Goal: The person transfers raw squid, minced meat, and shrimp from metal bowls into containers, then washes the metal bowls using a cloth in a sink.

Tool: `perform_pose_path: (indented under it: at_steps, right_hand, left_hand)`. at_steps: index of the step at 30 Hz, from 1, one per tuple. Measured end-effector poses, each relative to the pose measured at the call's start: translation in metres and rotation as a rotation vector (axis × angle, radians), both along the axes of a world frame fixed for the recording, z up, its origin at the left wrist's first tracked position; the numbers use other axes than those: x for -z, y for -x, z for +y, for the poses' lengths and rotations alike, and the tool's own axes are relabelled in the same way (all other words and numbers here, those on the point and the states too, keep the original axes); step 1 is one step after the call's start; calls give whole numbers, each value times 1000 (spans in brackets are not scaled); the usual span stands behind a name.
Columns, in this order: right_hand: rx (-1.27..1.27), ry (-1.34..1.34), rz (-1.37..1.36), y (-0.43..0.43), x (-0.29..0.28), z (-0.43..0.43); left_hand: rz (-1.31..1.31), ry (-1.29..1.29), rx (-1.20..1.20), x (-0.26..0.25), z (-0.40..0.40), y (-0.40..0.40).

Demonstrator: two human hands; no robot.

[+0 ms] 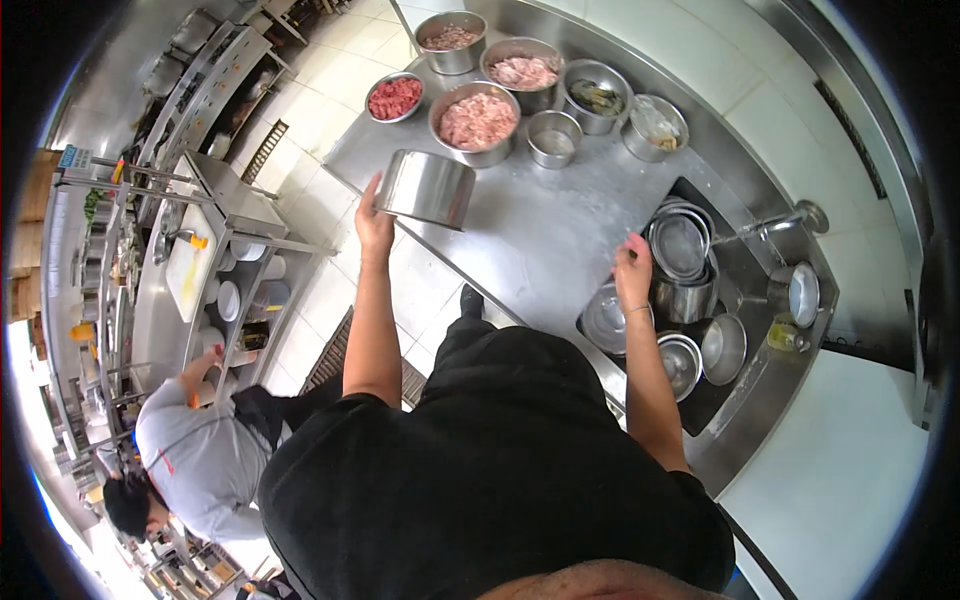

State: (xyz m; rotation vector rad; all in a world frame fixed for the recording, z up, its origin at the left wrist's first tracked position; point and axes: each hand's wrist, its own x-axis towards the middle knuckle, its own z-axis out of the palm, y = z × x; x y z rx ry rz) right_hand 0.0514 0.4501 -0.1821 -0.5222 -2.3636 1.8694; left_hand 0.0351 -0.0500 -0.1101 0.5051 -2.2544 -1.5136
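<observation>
My left hand (pixel 374 217) grips a stainless steel pot (pixel 427 189) by its side, tilted above the front edge of the steel counter (pixel 517 225). At the left rim of the sink is my right hand (pixel 634 262), its fingers curled, beside stacked steel bowls (pixel 679 240); whether it holds anything cannot be told. Beyond the held pot stand a steel pot of pale minced meat (pixel 478 121), a bowl of red meat (pixel 395 98) and a small steel pot (pixel 554 139). A steel bowl (pixel 604 319) lies left of my right wrist.
Water runs from a wall faucet (pixel 787 221) into the sink, which holds several bowls and pots. More filled steel pots (pixel 596 96) line the counter's back. A bottle of yellow-green liquid (pixel 786 337) lies on the sink's right ledge. A co-worker (pixel 202 457) bends at shelving on the left.
</observation>
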Motion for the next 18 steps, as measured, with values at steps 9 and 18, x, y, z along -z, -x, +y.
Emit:
perform_pose_path:
  at_steps: [9, 18]
  right_hand:
    - [-286, -38, -120, 154, -63, -217]
    - [149, 388, -333, 231, -28, -309]
  left_hand:
    - [-572, -57, 56, 25, -102, 20]
    - [-681, -235, 291, 18, -86, 30]
